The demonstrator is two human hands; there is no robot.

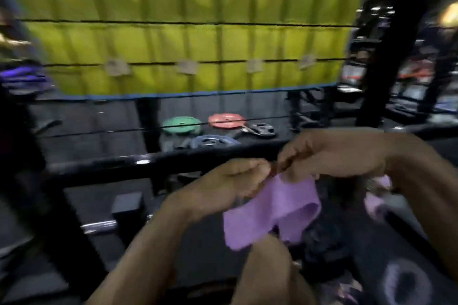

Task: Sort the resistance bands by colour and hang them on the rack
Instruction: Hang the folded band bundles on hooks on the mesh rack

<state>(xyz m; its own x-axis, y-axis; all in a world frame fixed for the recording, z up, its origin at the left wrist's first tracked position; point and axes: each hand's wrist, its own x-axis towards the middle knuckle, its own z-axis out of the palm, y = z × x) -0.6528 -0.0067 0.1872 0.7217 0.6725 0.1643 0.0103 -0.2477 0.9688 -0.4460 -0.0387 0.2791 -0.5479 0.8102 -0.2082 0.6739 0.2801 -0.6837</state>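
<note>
A lilac resistance band (272,208) is held up by both hands in front of a black horizontal bar (138,164), which is taken to be part of the rack. The top edge of the band is pinched between the curled fingers of the left hand (233,181) and those of the right hand (332,153), the two hands being set close together, almost touching. The rest of the band hangs slack below them in a loose fold. The whole view is blurred, so the exact lie of each fingertip cannot be made out.

A further patch of the same lilac colour (376,199) is seen low on the right, under the right forearm; whether it is another band cannot be told. Beyond the bar, a green weight plate (182,125), a red weight plate (226,120) and a dark plate (212,141) lie on the black floor, before a yellow padded wall (188,32).

The step in hand is judged to be the opening out of one sorted band, ready for hanging. For the next move, the loop would have to be spread apart, lifted to the bar and passed over it or onto a peg, if one is there; no peg is shown.
</note>
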